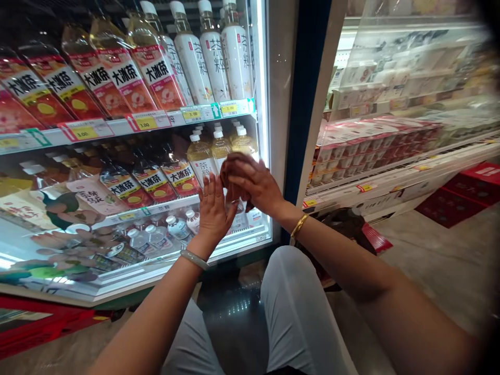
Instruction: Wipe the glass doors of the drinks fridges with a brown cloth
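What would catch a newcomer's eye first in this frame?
The two hands meet in the middle, before a lit drinks cooler: the right hand grips a brown bottle from above, while the left hand is open with its palm close beside it. Behind them, tilted rows of red-labelled tea bottles and white-labelled bottles fill the top shelf, with yellow price tags along the shelf edge.

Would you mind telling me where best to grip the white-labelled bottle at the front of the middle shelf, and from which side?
Probably by the waist of the bottle, just under the shoulder, coming straight in from the open front. It stands upright at the shelf edge, with bottles packed on both sides and behind, so only its front face and white cap are free. The left hand is nearest.
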`<state>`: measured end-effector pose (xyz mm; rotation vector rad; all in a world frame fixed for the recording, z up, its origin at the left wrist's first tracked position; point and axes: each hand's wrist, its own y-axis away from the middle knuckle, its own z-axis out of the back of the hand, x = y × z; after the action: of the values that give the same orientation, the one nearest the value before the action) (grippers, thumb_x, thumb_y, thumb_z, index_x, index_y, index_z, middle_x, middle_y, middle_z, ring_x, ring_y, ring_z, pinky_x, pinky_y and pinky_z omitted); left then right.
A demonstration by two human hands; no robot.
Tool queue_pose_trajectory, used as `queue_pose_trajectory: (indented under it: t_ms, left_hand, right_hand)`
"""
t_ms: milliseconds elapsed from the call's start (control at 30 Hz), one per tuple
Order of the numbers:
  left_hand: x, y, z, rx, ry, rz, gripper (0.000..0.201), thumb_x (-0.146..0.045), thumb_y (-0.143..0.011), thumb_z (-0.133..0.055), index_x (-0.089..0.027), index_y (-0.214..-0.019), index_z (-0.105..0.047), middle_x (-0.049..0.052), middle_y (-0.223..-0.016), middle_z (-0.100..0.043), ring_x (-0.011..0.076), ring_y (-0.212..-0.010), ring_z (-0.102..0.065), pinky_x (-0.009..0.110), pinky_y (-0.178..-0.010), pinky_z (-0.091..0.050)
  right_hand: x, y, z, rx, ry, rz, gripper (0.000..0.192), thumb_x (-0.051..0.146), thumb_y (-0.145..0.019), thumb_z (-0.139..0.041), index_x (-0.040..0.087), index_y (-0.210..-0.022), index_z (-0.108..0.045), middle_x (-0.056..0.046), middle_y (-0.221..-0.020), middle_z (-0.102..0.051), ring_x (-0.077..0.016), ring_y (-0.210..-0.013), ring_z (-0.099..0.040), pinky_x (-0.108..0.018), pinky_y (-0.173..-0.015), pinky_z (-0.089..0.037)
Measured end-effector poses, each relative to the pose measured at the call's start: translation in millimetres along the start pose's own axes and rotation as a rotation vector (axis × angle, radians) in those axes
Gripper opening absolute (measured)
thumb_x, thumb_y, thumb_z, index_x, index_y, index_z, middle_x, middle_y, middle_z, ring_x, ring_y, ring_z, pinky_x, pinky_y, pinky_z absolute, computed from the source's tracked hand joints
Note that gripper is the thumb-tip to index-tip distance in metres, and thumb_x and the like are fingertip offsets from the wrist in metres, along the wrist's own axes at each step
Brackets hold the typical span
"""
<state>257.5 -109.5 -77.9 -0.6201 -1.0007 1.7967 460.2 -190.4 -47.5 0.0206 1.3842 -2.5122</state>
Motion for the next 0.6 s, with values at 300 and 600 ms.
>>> queue_pose_trajectory:
  t_ms: [300, 600]
  left_hand:
    - [42, -1, 31.7, -0.048, -0.104, -0.007, 0.079, -0.032, -0.104, -0.046, -0.020, -0.169, -0.003, 0.011, -0.176, -0.006, 0.0248, -0.165, 0.001, 0.049, -0.135, 0.003]
    - [54, 5, 42.9, -0.120, -0.129, 0.064, 0.077, -0.027, -0.103, -0.043, -0.021, -0.169, -0.004, 0.008, -0.177, -0.001, 0.0236, -0.165, 0.004, 0.048, -0.135, 0.003]
  right_hand:
    - [-14, 7, 8, -0.116, -0.035, -0.048, 0.040, 0.030, -0.100, -0.063, 0.034, -0.139, -0.059, -0.003, -0.161, -0.049, -0.0262, -0.162, -0.027, -0.063, -0.135, -0.017]
    - [40, 2, -28, -0.054, -0.001, 0.266, 0.042, 0.019, -0.098, -0.064, 0.036, -0.136, -0.062, 0.002, -0.153, -0.060, -0.0227, -0.161, -0.030, -0.055, -0.134, -0.028]
